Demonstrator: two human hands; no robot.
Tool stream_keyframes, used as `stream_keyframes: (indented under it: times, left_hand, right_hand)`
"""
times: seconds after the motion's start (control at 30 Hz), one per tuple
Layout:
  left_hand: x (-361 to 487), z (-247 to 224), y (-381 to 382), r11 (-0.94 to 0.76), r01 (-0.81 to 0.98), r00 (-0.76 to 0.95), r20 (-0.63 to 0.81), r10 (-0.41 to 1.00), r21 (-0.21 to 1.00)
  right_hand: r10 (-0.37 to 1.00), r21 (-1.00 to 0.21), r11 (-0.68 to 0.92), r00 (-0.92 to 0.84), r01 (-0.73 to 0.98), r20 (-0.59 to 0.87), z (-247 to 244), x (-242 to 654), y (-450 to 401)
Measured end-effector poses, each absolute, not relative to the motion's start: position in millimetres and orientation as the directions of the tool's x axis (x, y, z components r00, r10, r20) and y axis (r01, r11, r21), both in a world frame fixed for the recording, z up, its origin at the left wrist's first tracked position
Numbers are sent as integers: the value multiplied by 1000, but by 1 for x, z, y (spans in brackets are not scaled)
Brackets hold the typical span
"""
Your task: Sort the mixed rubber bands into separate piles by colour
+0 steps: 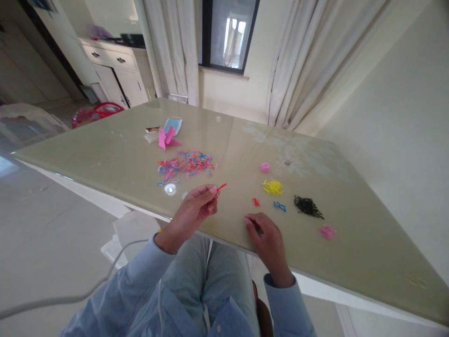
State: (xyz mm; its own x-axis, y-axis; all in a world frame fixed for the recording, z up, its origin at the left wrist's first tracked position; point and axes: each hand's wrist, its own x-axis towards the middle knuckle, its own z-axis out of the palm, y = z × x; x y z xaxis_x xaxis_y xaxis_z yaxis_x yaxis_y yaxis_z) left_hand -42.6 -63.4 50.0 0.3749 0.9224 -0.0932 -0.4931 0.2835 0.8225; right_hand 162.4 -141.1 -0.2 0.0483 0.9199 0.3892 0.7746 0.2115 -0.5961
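Observation:
My left hand (200,206) is closed in a pinch, with a small red elastic band (221,186) sticking out past the thumb and fingertip. Beyond it spreads a mixed heap of red, pink and blue bands (191,164). My right hand (265,234) rests at the table's near edge, fingers curled and thumb against the forefinger; nothing shows in it. Close by are a little red bunch (256,202) and a blue bunch (279,206). Farther out lie a yellow pile (272,187), a black pile (307,206) and pink bunches (264,167), one of them to the right.
On the glossy table (231,135), a pink folded piece (168,137) lies by a light-blue packet (173,125). A small clear round object (170,189) sits near the mixed heap. A grey cable (105,278) runs at lower left, and a red chair (100,112) stands beyond.

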Motion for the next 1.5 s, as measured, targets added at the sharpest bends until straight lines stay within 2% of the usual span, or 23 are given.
stream_keyframes:
  times: [0.13, 0.33, 0.67, 0.77, 0.83, 0.97, 1.03, 1.13, 1.5]
  left_hand:
    - [-31, 47, -60, 279, -429, 398, -98, 912, 859]
    - [-10, 42, -50, 133, -212, 391, -40, 920, 968]
    - [36, 23, -33, -98, 43, 447, 69, 892, 994]
    - [46, 13, -31, -292, 241, 428, 169, 888, 925]
    - [50, 11, -31, -429, 414, 450, 229, 863, 803]
    - [56, 11, -31, -558, 605, 559, 195, 806, 568]
    - [56, 12, -31, -576, 631, 581, 176, 795, 521]
    - [56, 10, -31, -589, 626, 598, 170, 783, 512]
    - [21, 7, -27, -597, 490, 542, 314, 780, 636]
  right_hand:
    - [918, -606, 214, 54, 766, 393, 0, 162, -141]
    - [921, -616, 208, 60, 759, 384, 2, 161, -141]
    - [921, -644, 202, 81, 738, 382, 5, 160, -141]
    - [923, -652, 198, 84, 732, 375, 5, 159, -141]
    - [923, -650, 200, 81, 733, 376, 5, 160, -141]
    - [921, -647, 206, 79, 734, 381, 4, 161, -140]
    - [922, -649, 204, 79, 733, 379, 4, 161, -140]
    - [924, -652, 204, 77, 731, 375, 5, 161, -141]
    - [926, -679, 208, 82, 704, 368, 1, 162, -141]
